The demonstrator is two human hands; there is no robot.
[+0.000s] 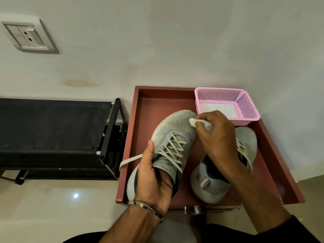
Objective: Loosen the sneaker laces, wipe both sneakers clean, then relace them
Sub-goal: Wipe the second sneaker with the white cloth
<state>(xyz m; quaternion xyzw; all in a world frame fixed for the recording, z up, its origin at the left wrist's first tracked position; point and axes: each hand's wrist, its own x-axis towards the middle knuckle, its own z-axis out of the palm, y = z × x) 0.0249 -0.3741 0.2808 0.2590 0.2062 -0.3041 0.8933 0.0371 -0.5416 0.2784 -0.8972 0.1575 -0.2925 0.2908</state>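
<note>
We are in the wiping stage, by our reading: our left hand (154,179) grips the left sneaker (168,148) around its collar, fingers curled into the opening and thumb pressed along the outer side, tilting the shoe up off the red tray (157,102). Our right hand (217,135) has its fingers pinched shut on a small white wipe (194,122), which is pressed against the toe mesh of that sneaker. The laces (172,149) on this shoe look slack but remain threaded through the eyelets, and one loose end (130,160) trails over the tray's left wall, so we judge the loosening done, at least here. The toe mesh looks dingy, so cleaning of this shoe seems only partly complete. The second sneaker (215,179) sits flat in the tray just to the right, partly hidden under our right forearm; its laces look loose too, though we cannot tell whether it has been wiped. Relacing of both is yet to come. At the tray's far right corner a pink basket (249,109) holds what look like more white wipes, close to the toe we are working on, so wide strokes could knock it. A black rack (108,134) stands just beside the tray on the left, near the dangling lace end. A wall socket (29,37) sits well apart.
</note>
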